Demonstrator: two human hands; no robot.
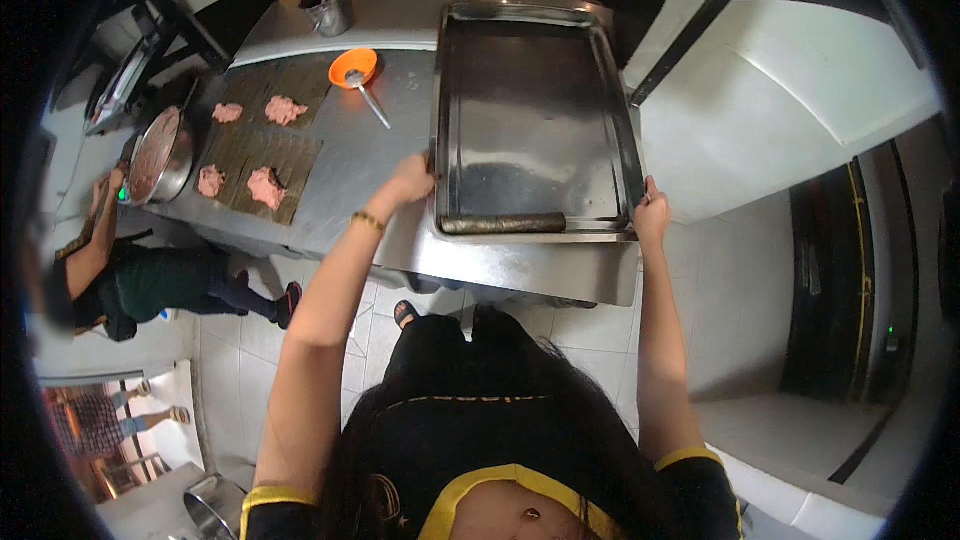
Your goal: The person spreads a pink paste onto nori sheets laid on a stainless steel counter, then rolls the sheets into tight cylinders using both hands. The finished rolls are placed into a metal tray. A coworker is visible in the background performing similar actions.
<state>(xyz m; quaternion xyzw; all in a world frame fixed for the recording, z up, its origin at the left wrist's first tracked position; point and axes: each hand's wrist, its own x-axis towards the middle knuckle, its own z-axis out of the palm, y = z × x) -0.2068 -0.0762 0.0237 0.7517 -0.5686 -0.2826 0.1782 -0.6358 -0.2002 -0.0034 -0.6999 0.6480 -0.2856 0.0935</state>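
Observation:
A large rectangular metal tray (530, 120) lies on the steel table before me. My left hand (412, 180) is closed around its left rim, and my right hand (652, 213) grips the right rim near the front corner. Parts of the fingers of both hands are hidden by the rim. A dark seaweed-wrapped roll (503, 224) rests inside along the near edge. Left of the tray, dark seaweed sheets (305, 155) lie flat with several lumps of pink paste (267, 188) on them.
An orange bowl (353, 67) with a metal spoon (374, 107) stands beyond my left hand. At the table's left end, another person (150, 275) is beside a steel bowl (178, 165) of pink paste. A metal pitcher (328, 12) stands at the back; a white wall (720, 150) borders the right.

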